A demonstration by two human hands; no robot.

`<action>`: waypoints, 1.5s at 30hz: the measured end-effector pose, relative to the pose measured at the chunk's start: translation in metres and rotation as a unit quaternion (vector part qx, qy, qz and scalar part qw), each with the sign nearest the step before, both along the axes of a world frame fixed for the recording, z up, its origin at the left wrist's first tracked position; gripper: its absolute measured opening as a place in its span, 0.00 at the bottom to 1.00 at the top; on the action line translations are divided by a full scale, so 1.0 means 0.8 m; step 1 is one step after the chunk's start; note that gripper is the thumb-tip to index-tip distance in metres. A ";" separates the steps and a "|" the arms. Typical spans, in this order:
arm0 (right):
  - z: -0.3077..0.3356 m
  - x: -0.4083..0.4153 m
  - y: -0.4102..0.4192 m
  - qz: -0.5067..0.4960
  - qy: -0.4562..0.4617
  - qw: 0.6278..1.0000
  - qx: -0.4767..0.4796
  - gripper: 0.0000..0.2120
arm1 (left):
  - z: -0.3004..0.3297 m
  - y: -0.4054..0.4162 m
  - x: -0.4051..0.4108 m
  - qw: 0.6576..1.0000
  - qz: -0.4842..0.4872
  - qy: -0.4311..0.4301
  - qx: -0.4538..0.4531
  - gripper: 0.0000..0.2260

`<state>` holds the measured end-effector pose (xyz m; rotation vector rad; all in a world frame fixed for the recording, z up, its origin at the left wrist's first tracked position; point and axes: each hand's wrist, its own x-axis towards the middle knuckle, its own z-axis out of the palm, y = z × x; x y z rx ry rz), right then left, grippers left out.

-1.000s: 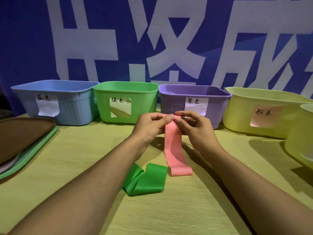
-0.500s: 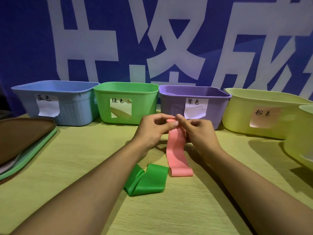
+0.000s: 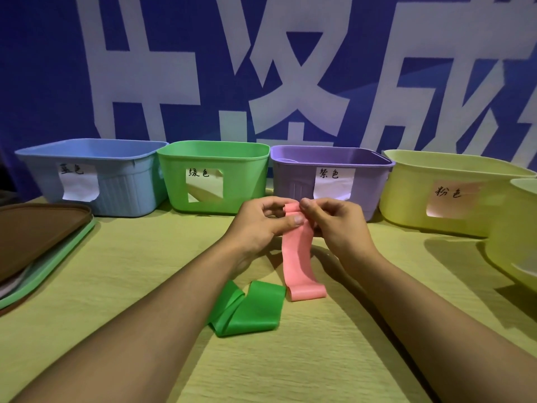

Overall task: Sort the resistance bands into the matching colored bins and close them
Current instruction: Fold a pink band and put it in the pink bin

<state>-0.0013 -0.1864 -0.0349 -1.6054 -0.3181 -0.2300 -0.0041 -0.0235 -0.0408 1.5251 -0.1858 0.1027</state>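
Fingertips [image 3: 297, 220] of my left hand [image 3: 261, 225] and right hand [image 3: 334, 225] pinch the top fold of the pink band [image 3: 299, 257]; it hangs to the table [image 3: 290, 359], its lower end resting beside the green band [image 3: 250, 309]. I judge it light, limp and stretchy, so I'd keep hold at that top fold and gather the slack before moving. The yellow bin [image 3: 412, 199] with the pink label stands open to the right, well apart.

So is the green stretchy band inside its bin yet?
No, it is out. The green band lies folded on the table, in front of the green bin, beside the pink band's lower end.
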 end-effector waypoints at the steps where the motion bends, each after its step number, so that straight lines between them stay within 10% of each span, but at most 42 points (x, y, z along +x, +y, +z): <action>1: -0.001 0.000 0.000 0.007 -0.003 1.000 0.005 0.07 | 0.000 0.000 0.000 1.000 0.003 0.000 0.003 0.16; 19: -0.006 0.011 0.002 0.055 -0.035 0.998 -0.026 0.10 | 0.001 0.005 0.003 0.992 0.082 0.072 0.066 0.27; 34: 0.002 -0.002 0.002 0.094 0.045 0.993 0.053 0.07 | -0.003 0.004 0.008 0.996 0.059 0.038 0.049 0.17; 45: 0.005 -0.004 0.001 -0.025 0.060 0.995 -0.076 0.27 | 0.006 -0.002 0.000 0.999 0.031 0.005 0.008 0.13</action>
